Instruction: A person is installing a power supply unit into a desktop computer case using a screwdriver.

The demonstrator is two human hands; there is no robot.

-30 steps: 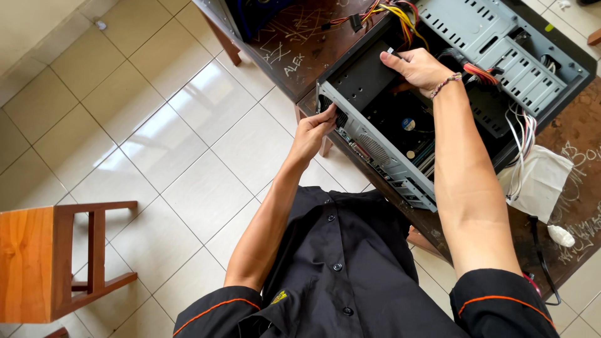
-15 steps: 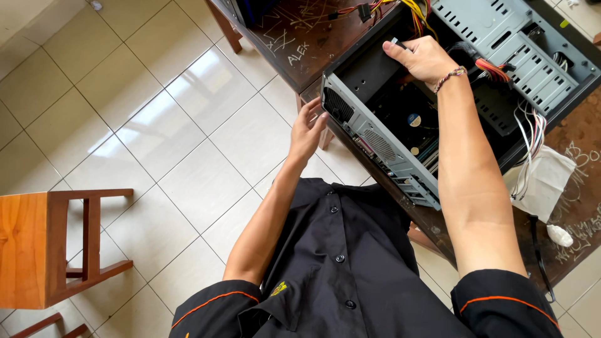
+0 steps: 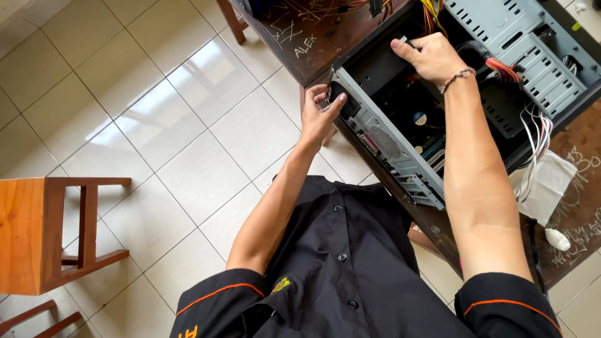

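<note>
An open computer case (image 3: pixel 400 150) lies on its side on a dark wooden table (image 3: pixel 313 44), its inside facing up. My left hand (image 3: pixel 320 116) presses against the case's grey rear panel near a fan grille, fingers curled on its edge. My right hand (image 3: pixel 432 56), with a woven bracelet at the wrist, reaches into the case and grips a small pale part near the top inner edge. Yellow, red and black cables (image 3: pixel 501 66) run beside that hand. The motherboard (image 3: pixel 419 122) shows below my right forearm.
A wooden stool (image 3: pixel 50 231) stands on the tiled floor at the left. A white cloth or bag (image 3: pixel 548 184) and white wires hang at the case's right side. A small white object (image 3: pixel 556 238) lies on the scribbled table.
The view has shifted so the case sits further right and higher. My left hand has slid up along the rear panel to the fan grille. My right hand stays inside the case.
</note>
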